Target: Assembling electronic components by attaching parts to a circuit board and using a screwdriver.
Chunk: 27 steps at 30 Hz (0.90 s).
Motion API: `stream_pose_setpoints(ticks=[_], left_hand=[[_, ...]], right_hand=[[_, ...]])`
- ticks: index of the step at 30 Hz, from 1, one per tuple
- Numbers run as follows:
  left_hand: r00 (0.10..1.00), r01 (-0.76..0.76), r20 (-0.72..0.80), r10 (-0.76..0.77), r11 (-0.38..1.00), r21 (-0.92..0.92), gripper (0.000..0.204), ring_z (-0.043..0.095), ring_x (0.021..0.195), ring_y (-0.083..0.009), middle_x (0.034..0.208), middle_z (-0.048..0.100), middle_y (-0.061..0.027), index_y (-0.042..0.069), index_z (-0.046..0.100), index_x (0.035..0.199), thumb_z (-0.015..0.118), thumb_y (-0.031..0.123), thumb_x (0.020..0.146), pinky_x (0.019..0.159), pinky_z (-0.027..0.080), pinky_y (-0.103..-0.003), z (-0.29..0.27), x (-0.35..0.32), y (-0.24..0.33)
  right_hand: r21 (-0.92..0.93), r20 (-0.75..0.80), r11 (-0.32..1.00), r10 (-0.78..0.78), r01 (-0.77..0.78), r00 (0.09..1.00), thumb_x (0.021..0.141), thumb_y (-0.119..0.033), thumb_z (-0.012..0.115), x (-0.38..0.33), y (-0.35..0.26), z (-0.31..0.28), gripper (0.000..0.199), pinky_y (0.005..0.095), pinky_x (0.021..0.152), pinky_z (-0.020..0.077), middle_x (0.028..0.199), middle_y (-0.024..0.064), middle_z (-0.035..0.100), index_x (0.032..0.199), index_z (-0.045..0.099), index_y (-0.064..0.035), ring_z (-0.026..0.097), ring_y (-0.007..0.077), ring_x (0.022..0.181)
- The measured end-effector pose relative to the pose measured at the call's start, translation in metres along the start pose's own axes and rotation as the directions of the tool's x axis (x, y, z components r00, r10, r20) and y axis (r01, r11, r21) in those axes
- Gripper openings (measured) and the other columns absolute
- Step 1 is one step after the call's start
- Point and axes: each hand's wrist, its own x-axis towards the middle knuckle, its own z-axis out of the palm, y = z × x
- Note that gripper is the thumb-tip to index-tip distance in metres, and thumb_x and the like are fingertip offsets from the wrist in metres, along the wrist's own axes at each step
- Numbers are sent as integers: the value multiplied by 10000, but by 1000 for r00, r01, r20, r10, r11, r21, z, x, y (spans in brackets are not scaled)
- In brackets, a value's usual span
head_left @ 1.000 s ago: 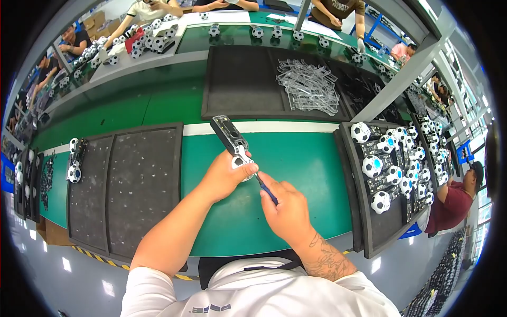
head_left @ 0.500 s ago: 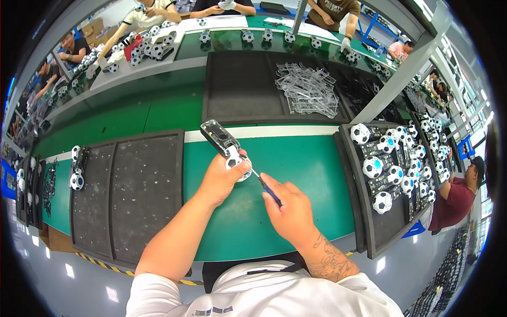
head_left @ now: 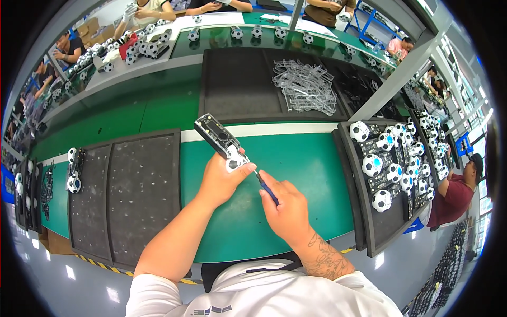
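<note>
My left hand (head_left: 219,178) is closed around the lower part of a slim device (head_left: 215,133). One end of it is a black-and-white football-patterned ball; the body, with dark inner parts exposed, points up and to the left. My right hand (head_left: 287,206) grips a dark-blue-handled screwdriver (head_left: 270,191). The thin metal shaft slants up-left to the ball end beside my left thumb; the tip's exact contact is hidden there. Both hands are held above the green work mat (head_left: 248,227).
To the right, a dark tray (head_left: 393,231) holds several football-ended devices. A black tray (head_left: 141,201) lies left, with two such devices at its far-left corner. Ahead, clear plastic frames (head_left: 305,87) fill part of another tray. A grey post (head_left: 393,79) rises at right; co-workers sit across the line.
The device in my left hand has shifted slightly left and up, and the screwdriver has followed it a little. Across the line, a co-worker's gloved hand has lifted from the bench.
</note>
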Motion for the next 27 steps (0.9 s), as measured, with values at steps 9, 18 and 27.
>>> stream_pose_setpoints(ticks=[9,18,27], left_hand=[[999,50,-13,-50,999,-10,367,634,841,-160,1008,691,-76,17,618,1196,779,185,912,776,521,-299,4,-4,4],[985,165,53,-163,816,-554,344,645,975,-175,1078,679,-102,27,617,1226,757,151,937,863,525,-296,-1,-1,-15],[997,37,72,-17,959,-280,419,659,978,-189,1090,690,-99,29,633,1235,811,174,884,883,536,-321,-4,-3,-7]], right_hand=[[-62,39,997,41,-38,998,898,-49,728,2,-3,-3,413,343,620,541,946,109,741,1309,728,-87,639,243,675],[34,10,999,5,-5,1000,904,-53,729,4,0,13,418,336,615,533,940,97,732,1320,726,-93,633,237,676],[37,20,994,-103,103,994,885,-26,749,10,3,-5,449,318,587,513,898,82,699,1328,728,-98,595,206,658]])
